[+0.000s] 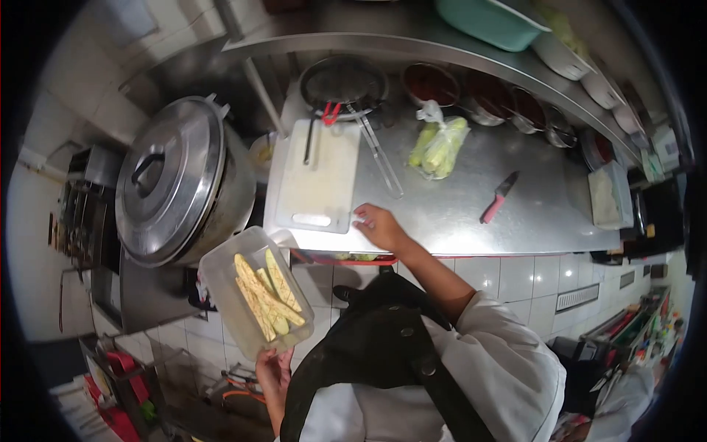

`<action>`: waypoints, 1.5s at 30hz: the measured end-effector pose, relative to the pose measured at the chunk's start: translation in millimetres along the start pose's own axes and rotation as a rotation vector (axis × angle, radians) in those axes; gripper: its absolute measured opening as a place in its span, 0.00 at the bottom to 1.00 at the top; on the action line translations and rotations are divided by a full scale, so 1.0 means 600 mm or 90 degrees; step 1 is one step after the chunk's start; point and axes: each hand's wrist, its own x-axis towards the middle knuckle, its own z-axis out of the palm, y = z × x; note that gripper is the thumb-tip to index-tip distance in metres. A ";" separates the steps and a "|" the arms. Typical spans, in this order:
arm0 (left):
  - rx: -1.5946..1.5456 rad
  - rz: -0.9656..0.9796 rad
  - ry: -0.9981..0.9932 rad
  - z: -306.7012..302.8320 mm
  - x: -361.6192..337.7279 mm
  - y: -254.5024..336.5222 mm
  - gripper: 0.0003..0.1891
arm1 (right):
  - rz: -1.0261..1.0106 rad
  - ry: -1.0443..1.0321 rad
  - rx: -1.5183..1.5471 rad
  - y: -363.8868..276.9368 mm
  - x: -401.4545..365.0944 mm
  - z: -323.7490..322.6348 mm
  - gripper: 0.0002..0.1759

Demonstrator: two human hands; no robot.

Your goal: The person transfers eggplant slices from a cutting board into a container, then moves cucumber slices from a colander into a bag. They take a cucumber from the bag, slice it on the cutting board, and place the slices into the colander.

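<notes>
My left hand (273, 370) grips the near end of a translucent plastic container (226, 286), tilted beside the counter. Inside lie several long, pale yellow-green vegetable strips (265, 295). At the lower right corner of a white cutting board (317, 177), my right hand (377, 225) has its fingers bent; whether they hold anything is too small to tell. On the board's upper part rests a dark-handled tool (309, 140). A bag of green vegetables (440, 147) and a knife with a pink handle (493, 208) lie farther right on the metal counter (442, 214).
A large lidded pot (173, 180) stands at the left. Behind the board sits a round strainer (343, 81); bowls of red sauce (431, 83) line the back. A shelf (368, 44) hangs above. Another person (622, 398) is at the lower right.
</notes>
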 end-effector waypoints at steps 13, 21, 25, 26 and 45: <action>0.210 -0.056 -0.290 0.293 -0.088 -0.052 0.35 | 0.122 0.303 -0.011 0.150 -0.151 -0.269 0.16; 0.220 -0.213 -0.247 0.364 -0.117 -0.204 0.28 | 0.243 0.199 0.127 0.287 -0.378 -0.426 0.12; 0.211 -0.192 -0.118 0.274 -0.169 -0.221 0.29 | 0.414 -0.009 0.095 0.339 -0.458 -0.435 0.16; 0.239 -0.167 -0.051 0.248 -0.178 -0.229 0.28 | 0.445 -0.064 0.076 0.351 -0.469 -0.428 0.16; 0.151 -0.100 -0.105 0.082 0.412 -0.554 0.29 | 0.347 -0.333 -0.169 0.338 -0.423 -0.416 0.16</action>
